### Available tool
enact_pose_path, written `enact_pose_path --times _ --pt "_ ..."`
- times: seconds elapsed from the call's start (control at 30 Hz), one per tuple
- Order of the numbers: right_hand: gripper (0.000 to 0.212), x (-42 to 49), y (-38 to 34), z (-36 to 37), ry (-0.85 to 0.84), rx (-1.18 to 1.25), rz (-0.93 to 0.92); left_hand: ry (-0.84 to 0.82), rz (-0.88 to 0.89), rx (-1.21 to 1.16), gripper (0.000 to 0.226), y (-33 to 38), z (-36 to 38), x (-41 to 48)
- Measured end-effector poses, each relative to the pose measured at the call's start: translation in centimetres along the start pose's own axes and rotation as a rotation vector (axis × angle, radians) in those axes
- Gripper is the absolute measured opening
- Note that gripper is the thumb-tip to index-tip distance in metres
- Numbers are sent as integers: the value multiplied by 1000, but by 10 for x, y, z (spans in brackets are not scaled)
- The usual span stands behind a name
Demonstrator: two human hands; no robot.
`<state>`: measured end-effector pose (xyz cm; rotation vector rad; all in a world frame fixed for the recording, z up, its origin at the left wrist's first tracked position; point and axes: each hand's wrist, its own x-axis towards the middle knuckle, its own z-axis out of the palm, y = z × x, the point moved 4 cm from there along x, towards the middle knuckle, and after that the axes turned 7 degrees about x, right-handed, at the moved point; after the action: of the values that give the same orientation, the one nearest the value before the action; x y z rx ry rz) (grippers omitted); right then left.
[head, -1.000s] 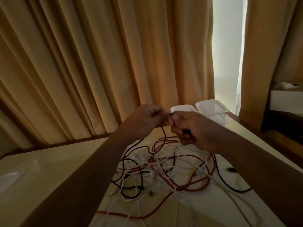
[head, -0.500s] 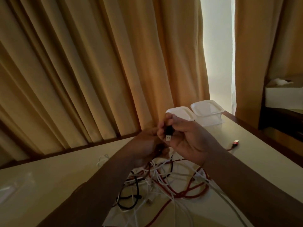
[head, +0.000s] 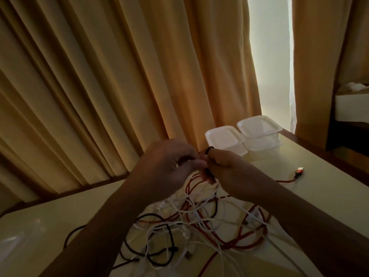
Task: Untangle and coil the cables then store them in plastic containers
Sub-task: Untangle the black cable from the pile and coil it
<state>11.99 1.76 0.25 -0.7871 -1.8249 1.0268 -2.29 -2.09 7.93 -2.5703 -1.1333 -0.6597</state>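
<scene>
Cable (head: 207, 150) in left grip (head: 169, 164), right grip (head: 227, 166)

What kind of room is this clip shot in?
Likely a home or hotel bedroom, not a workshop: long tan curtains parted over a bright window, a pale table strewn with tangled cables, and what looks like white bedding on dark furniture at right.

Illumination was dim and warm. The sole source was the overexposed gap (head: 269, 56) between the curtains (head: 119, 76). The left hand (head: 169, 162) and right hand (head: 225, 166) were backlit, dark and soft; the black cable (head: 206, 151) they held was barely resolved. Faint glare marked the bench (head: 319, 196) at far left. Wide-angle distortion bent the edges.
</scene>
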Motion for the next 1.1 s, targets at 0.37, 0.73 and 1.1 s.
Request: enact_pose_path --times 0.37,0.73,1.1 --pt "24 -23 -18 13 -391 1163 2 73 -309 -782 22 -22 39 12" --pt "20 -18 -4 -19 226 -237 -156 -245 -241 -308 19 23 45 -27" --pt "31 -32 -19 7 -470 1049 77 52 -267 -661 7 -25 21 8"
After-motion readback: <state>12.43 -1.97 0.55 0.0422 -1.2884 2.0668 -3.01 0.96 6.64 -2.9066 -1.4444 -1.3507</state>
